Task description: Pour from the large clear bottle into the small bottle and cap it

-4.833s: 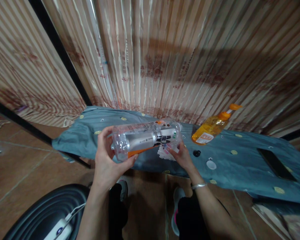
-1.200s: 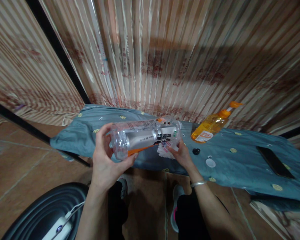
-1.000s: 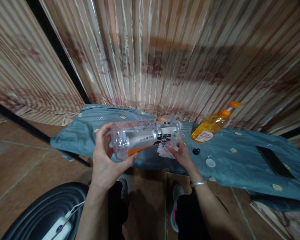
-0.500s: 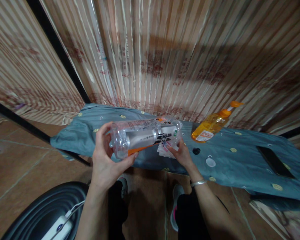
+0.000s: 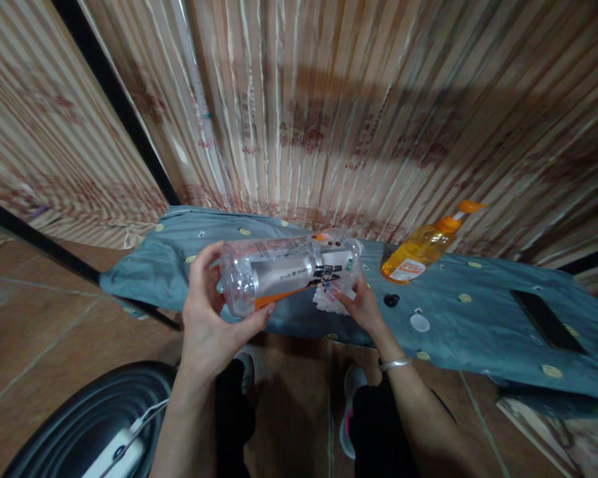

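Note:
A clear plastic bottle [image 5: 284, 271] with a silver, orange and black label lies sideways in the air above the cloth-covered bench. My left hand [image 5: 212, 312] is wrapped round its base end, thumb underneath along the near side. At the neck end, my right hand [image 5: 363, 307] grips the bottle from below, its fingers partly hidden behind it. Crumpled white paper or tissue [image 5: 329, 300] shows just under the bottle beside my right fingers; whether I hold it too, I cannot tell. A small black cap [image 5: 391, 301] rests on the cloth right of that hand.
An orange pump bottle [image 5: 413, 255] stands behind the cap. Further right are a white disc [image 5: 419, 322] and a black phone [image 5: 547, 321] on the blue-green cloth [image 5: 483, 332]. A striped curtain [image 5: 299, 119] hangs behind. Black bed-frame poles [image 5: 114, 99] rise at left, above a black ribbed basin [image 5: 94, 398].

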A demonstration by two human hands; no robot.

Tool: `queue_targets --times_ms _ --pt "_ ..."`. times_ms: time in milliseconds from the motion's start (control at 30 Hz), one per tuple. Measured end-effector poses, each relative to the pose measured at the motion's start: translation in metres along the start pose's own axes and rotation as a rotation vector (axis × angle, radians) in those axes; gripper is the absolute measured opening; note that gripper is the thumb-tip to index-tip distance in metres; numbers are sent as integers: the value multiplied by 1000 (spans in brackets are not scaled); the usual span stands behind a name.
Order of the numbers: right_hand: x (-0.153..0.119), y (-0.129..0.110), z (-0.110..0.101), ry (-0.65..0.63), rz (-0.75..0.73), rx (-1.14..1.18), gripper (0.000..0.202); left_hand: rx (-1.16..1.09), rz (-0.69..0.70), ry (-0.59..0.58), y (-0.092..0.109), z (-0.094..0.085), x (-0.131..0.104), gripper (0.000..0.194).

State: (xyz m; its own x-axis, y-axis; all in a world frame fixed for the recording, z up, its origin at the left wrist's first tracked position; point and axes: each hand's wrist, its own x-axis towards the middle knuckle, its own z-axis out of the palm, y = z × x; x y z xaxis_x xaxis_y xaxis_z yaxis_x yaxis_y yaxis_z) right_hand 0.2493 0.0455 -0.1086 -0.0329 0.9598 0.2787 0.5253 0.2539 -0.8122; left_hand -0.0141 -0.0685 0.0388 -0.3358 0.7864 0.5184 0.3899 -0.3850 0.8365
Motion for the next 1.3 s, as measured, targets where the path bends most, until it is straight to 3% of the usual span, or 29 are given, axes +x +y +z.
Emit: queue_targets --times_ms 1300 --pt "2 -3 1 -5 26 37 54 23 12 -4 -1 -1 0 84"
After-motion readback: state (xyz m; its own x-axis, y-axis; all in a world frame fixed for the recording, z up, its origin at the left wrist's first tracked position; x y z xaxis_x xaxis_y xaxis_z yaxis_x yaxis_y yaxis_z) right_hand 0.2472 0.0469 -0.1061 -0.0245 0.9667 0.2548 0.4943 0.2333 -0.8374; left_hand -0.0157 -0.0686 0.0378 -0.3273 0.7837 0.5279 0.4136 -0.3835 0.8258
